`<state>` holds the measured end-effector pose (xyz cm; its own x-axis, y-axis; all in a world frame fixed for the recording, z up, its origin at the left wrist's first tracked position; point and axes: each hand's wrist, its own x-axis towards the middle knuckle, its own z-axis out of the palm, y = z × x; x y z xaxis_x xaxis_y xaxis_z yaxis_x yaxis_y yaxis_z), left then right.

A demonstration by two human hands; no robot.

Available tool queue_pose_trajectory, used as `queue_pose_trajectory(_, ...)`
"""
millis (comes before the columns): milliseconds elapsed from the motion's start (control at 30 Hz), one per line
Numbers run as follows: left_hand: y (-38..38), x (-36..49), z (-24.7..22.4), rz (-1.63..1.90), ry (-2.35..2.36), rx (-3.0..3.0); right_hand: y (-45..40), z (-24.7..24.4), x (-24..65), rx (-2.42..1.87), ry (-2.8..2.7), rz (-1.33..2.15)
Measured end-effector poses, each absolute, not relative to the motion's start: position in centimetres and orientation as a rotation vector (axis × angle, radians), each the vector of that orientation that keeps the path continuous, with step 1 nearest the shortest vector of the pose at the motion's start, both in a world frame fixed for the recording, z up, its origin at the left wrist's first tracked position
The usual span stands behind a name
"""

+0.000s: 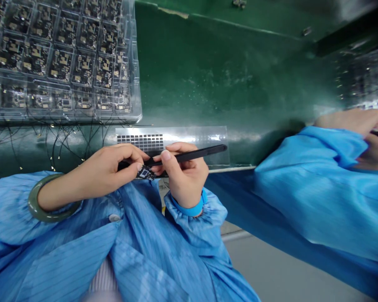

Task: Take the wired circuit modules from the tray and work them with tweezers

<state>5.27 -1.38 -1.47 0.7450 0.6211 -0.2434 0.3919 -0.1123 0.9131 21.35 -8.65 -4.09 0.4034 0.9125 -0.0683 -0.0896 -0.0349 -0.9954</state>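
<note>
My left hand (pixel 122 167) pinches a small black circuit board (pixel 145 172) between thumb and fingers, just beyond the table's front edge. My right hand (pixel 187 174) grips slim black tweezers (pixel 201 152) like a pen, their rounded end pointing right. The tip of the tweezers is close to the board, but my fingers partly hide whether it touches. Behind both hands lies a clear sheet (pixel 189 136) with rows of small black rectangular stickers (pixel 140 140).
Clear trays of circuit boards (pixel 63 63) stand at the left, with thin black cables (pixel 59 138) hanging over their front. A co-worker's blue sleeve (pixel 311 167) and hands (pixel 343 121) occupy the right. Small parts (pixel 239 3) lie at the back of the green table (pixel 208 75).
</note>
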Motion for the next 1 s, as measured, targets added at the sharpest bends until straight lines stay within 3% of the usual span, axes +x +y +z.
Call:
queue_pose_trajectory(633,-1.3,5.3,-1.4,0.242,0.79,1.738,-9.0,-3.9,20.8,-1.374,-0.914,0.817)
queue_pose_trajectory(1000,-1.3,5.3,-1.5,0.276,0.799,1.716,-9.1,-3.6,22.3,-1.252,-1.467,0.47)
